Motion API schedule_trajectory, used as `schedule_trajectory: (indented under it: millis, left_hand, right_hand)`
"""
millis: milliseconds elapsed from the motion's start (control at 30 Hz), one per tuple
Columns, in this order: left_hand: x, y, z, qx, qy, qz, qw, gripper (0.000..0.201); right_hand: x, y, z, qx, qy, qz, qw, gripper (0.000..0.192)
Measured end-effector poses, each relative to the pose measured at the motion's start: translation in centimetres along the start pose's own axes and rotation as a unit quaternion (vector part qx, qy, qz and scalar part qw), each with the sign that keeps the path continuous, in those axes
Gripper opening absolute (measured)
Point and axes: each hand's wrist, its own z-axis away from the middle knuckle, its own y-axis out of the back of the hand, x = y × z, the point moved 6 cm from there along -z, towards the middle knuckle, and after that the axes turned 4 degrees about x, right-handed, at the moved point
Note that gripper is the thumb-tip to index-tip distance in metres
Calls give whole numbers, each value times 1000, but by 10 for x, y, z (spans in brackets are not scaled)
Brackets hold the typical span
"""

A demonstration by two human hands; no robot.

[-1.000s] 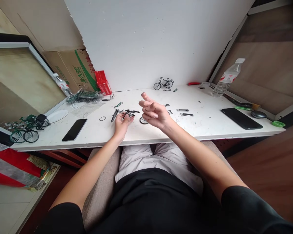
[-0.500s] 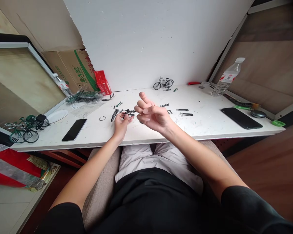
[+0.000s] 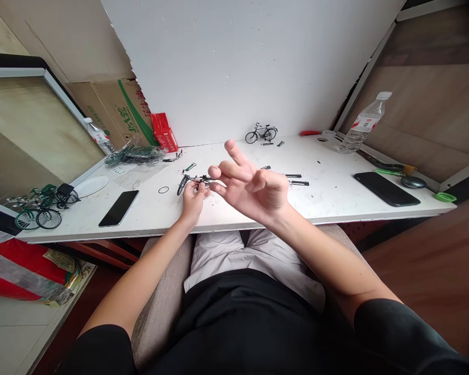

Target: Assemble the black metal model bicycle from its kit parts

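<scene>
My left hand (image 3: 193, 200) is closed on a black model bicycle (image 3: 183, 184) just above the white table (image 3: 148, 213). One wheel sticks out to the left of my fingers, and my right hand hides part of the frame. Raised in front of the table, my right hand (image 3: 250, 185) is palm up with its fingers apart, and nothing shows in it. Behind it lie slim black parts (image 3: 299, 183), partly covered. A thin black ring (image 3: 163, 190) rests left of my left hand, and a small green part (image 3: 190, 167) lies beyond the bicycle.
A finished-looking black bicycle (image 3: 261, 134) stands at the back wall. Green model bicycles (image 3: 42, 208) stand at the left edge. Phones lie left (image 3: 119, 208) and right (image 3: 386, 189). Bagged parts (image 3: 135, 155), a red box (image 3: 164, 133) and a water bottle (image 3: 363, 125) are farther back.
My right hand has turned palm up and spread its fingers, shifting slightly right and closer to the camera. My left hand stays on the bicycle, almost still.
</scene>
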Motion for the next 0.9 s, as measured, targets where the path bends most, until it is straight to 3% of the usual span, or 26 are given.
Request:
schedule_trajectory:
  millis: [300, 533, 767, 833, 900]
  left_hand:
    - [11, -4, 4, 15, -8, -34, 999, 24]
    - [0, 0, 1, 15, 8, -33, 999, 33]
    - [-14, 3, -6, 15, 42, 11, 999, 35]
    - [-15, 3, -7, 12, 43, 16, 999, 36]
    - [-15, 4, -7, 9, 41, 15, 999, 38]
  right_hand:
    - [2, -3, -1, -16, -33, -27, 999, 55]
    - [1, 1, -1, 2, -6, 55, 998, 53]
    - [-19, 49, -23, 54, 123, 195, 971, 55]
    - [-27, 69, -33, 60, 149, 277, 947, 53]
    - [-32, 89, -42, 58, 158, 392, 904, 48]
